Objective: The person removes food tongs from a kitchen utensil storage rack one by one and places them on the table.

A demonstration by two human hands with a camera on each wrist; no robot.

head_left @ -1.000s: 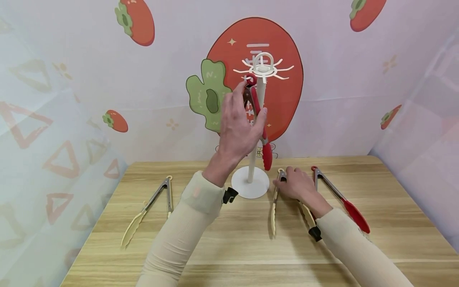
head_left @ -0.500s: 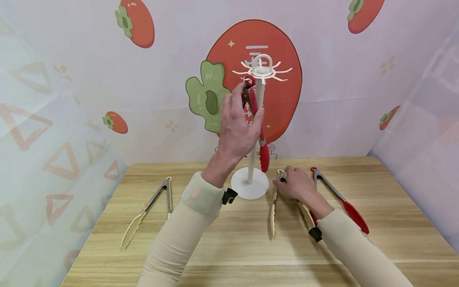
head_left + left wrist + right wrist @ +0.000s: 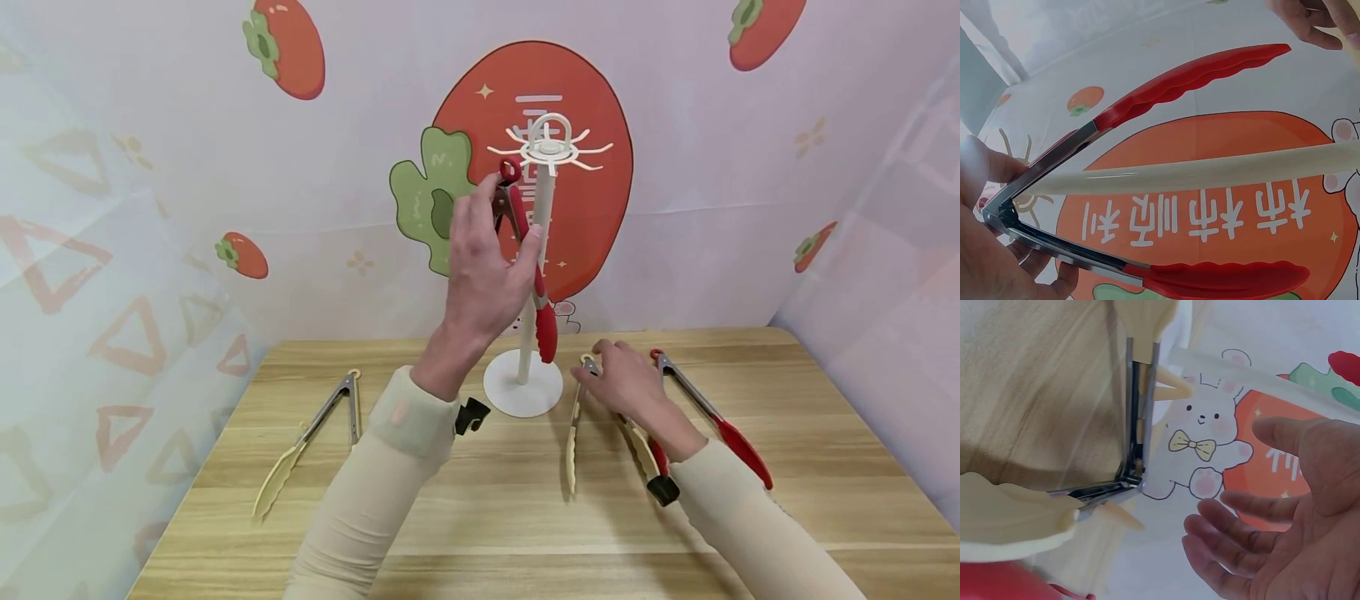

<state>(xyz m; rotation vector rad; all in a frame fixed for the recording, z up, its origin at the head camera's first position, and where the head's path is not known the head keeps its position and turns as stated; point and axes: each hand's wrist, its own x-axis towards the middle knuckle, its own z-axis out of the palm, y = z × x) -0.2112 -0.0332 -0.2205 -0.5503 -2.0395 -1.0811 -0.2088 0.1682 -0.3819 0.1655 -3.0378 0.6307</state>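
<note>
My left hand (image 3: 501,218) is raised beside the white hanger stand (image 3: 537,250) and pinches a pair of red-tipped steel tongs (image 3: 542,308) near the hinge. Their red loop (image 3: 511,171) sits just left of the stand's top hooks (image 3: 550,150). In the left wrist view the red tongs (image 3: 1191,81) are spread, with the stand's pole (image 3: 1210,172) between the two arms and my left hand (image 3: 985,206) at the hinge. My right hand (image 3: 600,367) hovers over the hinge of cream tongs (image 3: 573,442) on the table. Its fingers (image 3: 1260,509) are relaxed and hold nothing.
A second pair of cream tongs (image 3: 315,433) lies at the table's left, and another red pair (image 3: 712,417) lies to the right of my right forearm. The stand's round base (image 3: 522,393) stands on the wooden table (image 3: 487,517). Printed walls close in three sides.
My left hand and the red tongs have shifted slightly left, and the tips swung in closer to the pole. My right hand stayed over the cream tongs, its fingers lifting a little.
</note>
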